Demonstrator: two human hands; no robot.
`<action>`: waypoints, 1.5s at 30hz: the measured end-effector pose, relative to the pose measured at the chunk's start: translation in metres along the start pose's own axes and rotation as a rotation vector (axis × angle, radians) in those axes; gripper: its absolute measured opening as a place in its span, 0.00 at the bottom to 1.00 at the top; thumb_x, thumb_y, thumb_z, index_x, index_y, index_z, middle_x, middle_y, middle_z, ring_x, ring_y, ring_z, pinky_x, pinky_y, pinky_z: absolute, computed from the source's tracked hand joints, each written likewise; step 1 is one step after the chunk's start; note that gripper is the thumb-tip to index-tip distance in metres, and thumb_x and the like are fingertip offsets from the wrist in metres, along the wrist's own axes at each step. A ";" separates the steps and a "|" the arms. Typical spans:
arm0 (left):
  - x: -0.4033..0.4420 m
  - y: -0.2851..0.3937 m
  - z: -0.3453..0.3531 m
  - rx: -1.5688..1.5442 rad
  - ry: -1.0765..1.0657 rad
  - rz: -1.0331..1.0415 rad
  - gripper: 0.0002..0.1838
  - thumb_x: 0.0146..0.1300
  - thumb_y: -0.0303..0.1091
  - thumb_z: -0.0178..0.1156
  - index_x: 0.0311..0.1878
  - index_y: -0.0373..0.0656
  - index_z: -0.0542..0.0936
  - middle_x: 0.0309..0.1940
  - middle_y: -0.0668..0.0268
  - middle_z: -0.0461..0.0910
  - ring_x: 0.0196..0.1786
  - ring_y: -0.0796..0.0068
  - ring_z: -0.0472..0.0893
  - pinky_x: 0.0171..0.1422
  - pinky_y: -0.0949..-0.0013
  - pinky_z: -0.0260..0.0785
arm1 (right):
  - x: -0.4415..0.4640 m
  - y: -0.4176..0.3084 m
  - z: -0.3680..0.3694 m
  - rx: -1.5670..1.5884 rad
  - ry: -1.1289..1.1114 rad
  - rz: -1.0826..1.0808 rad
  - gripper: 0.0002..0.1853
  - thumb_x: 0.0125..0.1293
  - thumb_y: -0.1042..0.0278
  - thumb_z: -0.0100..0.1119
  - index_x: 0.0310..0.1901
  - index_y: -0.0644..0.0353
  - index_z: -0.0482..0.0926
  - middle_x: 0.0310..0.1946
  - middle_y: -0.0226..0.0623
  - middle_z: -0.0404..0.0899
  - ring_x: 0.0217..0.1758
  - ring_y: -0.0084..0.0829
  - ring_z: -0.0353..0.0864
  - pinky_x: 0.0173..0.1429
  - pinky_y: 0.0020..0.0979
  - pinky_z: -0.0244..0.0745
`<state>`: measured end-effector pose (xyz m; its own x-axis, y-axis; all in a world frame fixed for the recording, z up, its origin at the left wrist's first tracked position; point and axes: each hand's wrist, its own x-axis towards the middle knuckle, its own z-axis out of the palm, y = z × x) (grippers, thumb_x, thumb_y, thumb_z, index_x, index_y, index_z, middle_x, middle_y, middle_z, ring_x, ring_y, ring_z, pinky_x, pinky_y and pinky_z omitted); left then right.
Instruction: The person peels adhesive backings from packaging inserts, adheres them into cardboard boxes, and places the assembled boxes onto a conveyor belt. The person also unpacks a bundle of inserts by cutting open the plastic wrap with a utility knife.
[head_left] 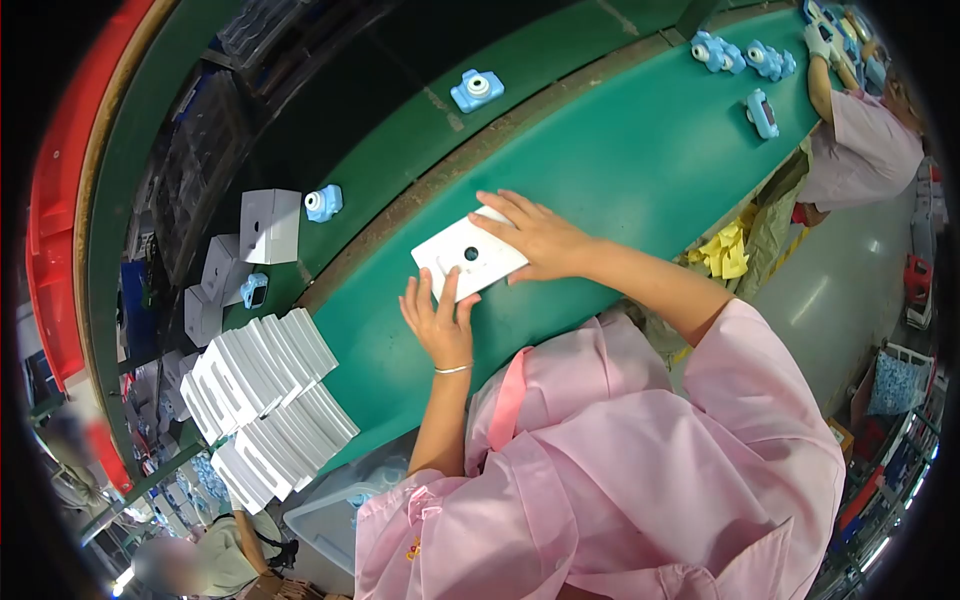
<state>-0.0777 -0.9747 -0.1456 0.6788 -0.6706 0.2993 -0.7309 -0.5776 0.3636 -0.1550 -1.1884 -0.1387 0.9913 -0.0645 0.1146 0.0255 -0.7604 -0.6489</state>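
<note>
A flat white piece (pixel 440 255) with a round dark hole, like a box insert, lies on the green work surface (pixel 620 170) in front of me. My left hand (pixel 440 325) is at its near left side, fingers spread, with fingertips resting on its face and edge. Across its right end spans my right hand (pixel 545 240), its fingers over the far edge and its thumb by the near right corner. Whether anything lies beneath the piece is hidden.
Stacked white boxes or inserts (pixel 265 375) stand at the left. Blue toy cameras (pixel 478 90) sit on the ledge; more blue cameras (pixel 718 52) lie at the far right. White boxes (pixel 270 228) line the ledge. A co-worker in pink (pixel 860 145) works at the far right end.
</note>
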 end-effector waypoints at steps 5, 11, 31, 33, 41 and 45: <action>-0.014 0.000 0.021 -0.341 0.033 -0.074 0.24 0.59 0.28 0.56 0.60 0.43 0.71 0.66 0.52 0.59 0.65 0.53 0.64 0.66 0.61 0.57 | 0.010 0.017 -0.018 0.046 -0.128 -0.049 0.51 0.44 0.61 0.71 0.69 0.52 0.51 0.66 0.47 0.49 0.68 0.51 0.52 0.68 0.45 0.57; -0.028 0.004 0.032 -0.545 0.093 -0.323 0.21 0.59 0.26 0.53 0.58 0.37 0.71 0.58 0.55 0.69 0.61 0.54 0.68 0.63 0.62 0.61 | 0.065 0.041 -0.046 0.070 -0.090 0.008 0.51 0.45 0.48 0.69 0.68 0.53 0.52 0.65 0.51 0.48 0.67 0.51 0.52 0.67 0.43 0.57; -0.018 0.022 0.040 -0.202 0.075 -0.166 0.13 0.54 0.23 0.56 0.45 0.38 0.79 0.44 0.61 0.78 0.51 0.58 0.76 0.58 0.64 0.67 | 0.207 0.048 -0.082 0.111 0.074 -0.075 0.47 0.45 0.51 0.70 0.67 0.45 0.56 0.65 0.45 0.49 0.66 0.49 0.54 0.67 0.41 0.58; -0.018 0.025 0.044 -0.189 0.076 -0.166 0.13 0.54 0.22 0.56 0.44 0.38 0.79 0.43 0.60 0.78 0.50 0.57 0.76 0.58 0.63 0.67 | 0.219 0.062 -0.068 0.071 0.120 -0.084 0.47 0.44 0.50 0.70 0.67 0.42 0.57 0.65 0.46 0.49 0.66 0.50 0.53 0.67 0.42 0.58; -0.021 0.019 0.046 -0.120 0.028 -0.111 0.16 0.49 0.20 0.54 0.43 0.39 0.78 0.43 0.60 0.78 0.48 0.57 0.76 0.56 0.60 0.67 | 0.248 0.090 -0.042 -0.179 -0.212 0.043 0.39 0.45 0.46 0.66 0.61 0.46 0.66 0.62 0.48 0.62 0.58 0.48 0.69 0.54 0.42 0.71; -0.020 0.020 0.046 -0.092 0.038 -0.105 0.16 0.48 0.19 0.53 0.43 0.40 0.77 0.44 0.60 0.77 0.48 0.56 0.75 0.56 0.61 0.66 | 0.235 0.139 -0.119 -0.242 0.050 0.051 0.34 0.49 0.52 0.63 0.59 0.53 0.66 0.62 0.48 0.62 0.57 0.49 0.69 0.57 0.41 0.69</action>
<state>-0.1092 -0.9949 -0.1851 0.7545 -0.5899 0.2877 -0.6475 -0.5972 0.4734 0.0656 -1.3864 -0.1124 0.9827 -0.1339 0.1278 -0.0616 -0.8877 -0.4563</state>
